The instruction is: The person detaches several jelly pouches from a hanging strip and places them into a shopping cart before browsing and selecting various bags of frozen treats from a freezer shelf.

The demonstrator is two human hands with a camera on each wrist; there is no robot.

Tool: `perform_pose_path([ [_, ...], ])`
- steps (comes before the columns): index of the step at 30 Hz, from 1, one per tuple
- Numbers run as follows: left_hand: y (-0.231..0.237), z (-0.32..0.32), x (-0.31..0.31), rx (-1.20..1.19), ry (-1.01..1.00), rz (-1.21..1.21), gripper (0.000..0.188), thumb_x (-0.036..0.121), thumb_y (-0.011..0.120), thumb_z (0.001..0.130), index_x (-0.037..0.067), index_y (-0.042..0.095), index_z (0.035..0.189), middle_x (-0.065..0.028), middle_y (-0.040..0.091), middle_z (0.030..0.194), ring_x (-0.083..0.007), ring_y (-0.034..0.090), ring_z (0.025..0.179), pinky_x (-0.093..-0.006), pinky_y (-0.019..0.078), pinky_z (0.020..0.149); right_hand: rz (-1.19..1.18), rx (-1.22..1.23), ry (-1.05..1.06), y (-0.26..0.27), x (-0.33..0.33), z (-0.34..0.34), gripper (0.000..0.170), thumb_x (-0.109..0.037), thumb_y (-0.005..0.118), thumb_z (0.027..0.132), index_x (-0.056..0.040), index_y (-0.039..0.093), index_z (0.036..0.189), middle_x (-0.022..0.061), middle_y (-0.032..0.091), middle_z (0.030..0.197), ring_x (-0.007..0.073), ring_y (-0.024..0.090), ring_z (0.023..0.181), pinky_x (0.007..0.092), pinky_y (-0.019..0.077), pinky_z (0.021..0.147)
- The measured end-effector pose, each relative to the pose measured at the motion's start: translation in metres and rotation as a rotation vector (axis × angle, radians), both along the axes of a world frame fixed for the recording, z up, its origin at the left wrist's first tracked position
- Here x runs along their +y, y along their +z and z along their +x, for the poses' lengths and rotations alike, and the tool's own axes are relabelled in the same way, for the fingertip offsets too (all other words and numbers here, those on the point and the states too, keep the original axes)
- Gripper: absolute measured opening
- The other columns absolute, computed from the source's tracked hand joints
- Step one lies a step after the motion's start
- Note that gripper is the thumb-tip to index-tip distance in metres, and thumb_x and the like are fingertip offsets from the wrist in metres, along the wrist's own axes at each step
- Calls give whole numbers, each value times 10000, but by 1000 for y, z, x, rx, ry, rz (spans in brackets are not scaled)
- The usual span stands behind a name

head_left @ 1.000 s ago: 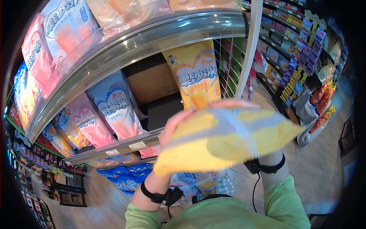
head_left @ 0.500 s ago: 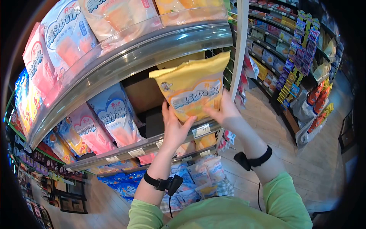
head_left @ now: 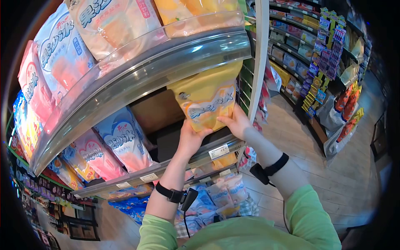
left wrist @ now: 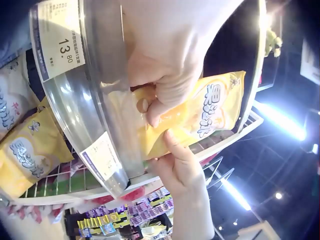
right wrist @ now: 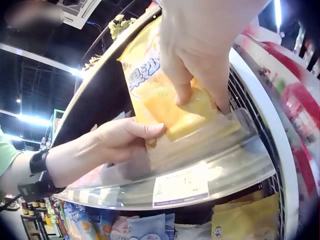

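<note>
A yellow bag [head_left: 208, 98] stands nearly upright at the right end of the middle shelf, beside the white wire side panel. My left hand [head_left: 192, 139] grips its lower left corner, thumb on the front. The lower right side is gripped by my right hand [head_left: 236, 121], its thumb also on the front. In the left wrist view both hands hold the bag [left wrist: 215, 107] behind the clear shelf lip. From the right wrist view, the bag's [right wrist: 145, 75] lower edge sits low behind that lip, between the hands.
Blue bags [head_left: 123, 139] and pink bags [head_left: 98, 154] stand to the left on the same shelf. Above runs an upper shelf's curved clear edge [head_left: 146, 68]. A white post [head_left: 260, 62] borders the right side. Small bags [head_left: 227, 189] lie lower down.
The yellow bag was first flat and low in front, then raised upright; now it has moved back into the shelf under the upper edge, with both hands following.
</note>
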State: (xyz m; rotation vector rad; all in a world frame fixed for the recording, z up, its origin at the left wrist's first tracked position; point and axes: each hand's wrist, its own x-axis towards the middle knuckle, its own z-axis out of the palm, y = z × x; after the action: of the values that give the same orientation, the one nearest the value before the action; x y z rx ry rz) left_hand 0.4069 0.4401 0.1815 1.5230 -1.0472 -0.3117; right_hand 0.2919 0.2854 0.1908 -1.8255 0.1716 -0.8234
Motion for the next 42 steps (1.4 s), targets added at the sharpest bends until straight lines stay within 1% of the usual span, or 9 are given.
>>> perform_pose_path([
  [4,19,-17,2,87,4,28,607,41,764,702,15,456,1224,-86,549,1158,-163,531,1076,-310,433,922,44,126,-45,-5,-5,2,579,-96,669,789,40,371,1266,231,584,1111,349,552,1086,366,421,940],
  [6,31,-27,8,184,-49,31,612,63,762,720,5,437,1235,-89,545,1146,-160,528,1070,-315,429,921,-199,379,-321,10,16,-19,588,-118,668,786,35,355,1260,263,584,1075,377,550,1075,385,422,935],
  [11,25,-37,5,209,208,-245,724,187,675,848,42,193,1369,-117,404,1333,-172,419,1201,-311,358,986,-29,353,-291,15,24,-30,673,-142,659,776,55,291,1304,311,504,1204,394,512,1137,392,408,954],
  [16,35,-34,-13,470,11,-269,752,434,511,929,68,90,1434,-112,277,1439,-209,219,1347,-339,163,1095,35,201,-258,10,20,-18,753,-284,596,794,46,235,1367,294,481,1261,393,495,1163,377,389,974],
  [29,31,-35,-13,489,21,-283,678,458,517,921,24,258,1373,-128,383,1361,-194,358,1259,-306,273,1048,93,213,-229,4,24,-21,808,-316,571,825,94,161,1387,327,438,1288,400,429,1232,369,335,1028],
  [32,25,-35,-7,424,77,-264,732,434,513,926,2,182,1416,-177,330,1409,-231,335,1297,-319,267,1057,-38,64,-221,-5,31,-26,854,-192,631,796,88,103,1407,314,244,1420,404,290,1320,377,254,1088],
  [35,33,-57,22,297,189,-260,765,364,522,930,9,89,1452,-216,262,1450,-256,288,1338,-344,250,1073,-306,59,-411,17,69,-61,748,-112,593,824,51,158,1410,260,300,1409,337,323,1313,363,278,1071],
  [39,24,-90,91,96,202,-344,547,195,544,930,21,307,1391,-172,359,1407,-237,357,1297,-353,303,1054,-382,-94,-320,31,116,-96,634,-53,572,821,33,273,1373,240,363,1370,357,353,1291,377,291,1066],
  [42,10,-117,165,87,140,-58,286,159,537,928,4,550,1169,-101,579,1169,-186,541,1100,-323,418,943,-410,-123,-144,20,145,-99,432,-19,562,819,17,464,1237,207,493,1257,335,461,1210,378,356,1019],
])
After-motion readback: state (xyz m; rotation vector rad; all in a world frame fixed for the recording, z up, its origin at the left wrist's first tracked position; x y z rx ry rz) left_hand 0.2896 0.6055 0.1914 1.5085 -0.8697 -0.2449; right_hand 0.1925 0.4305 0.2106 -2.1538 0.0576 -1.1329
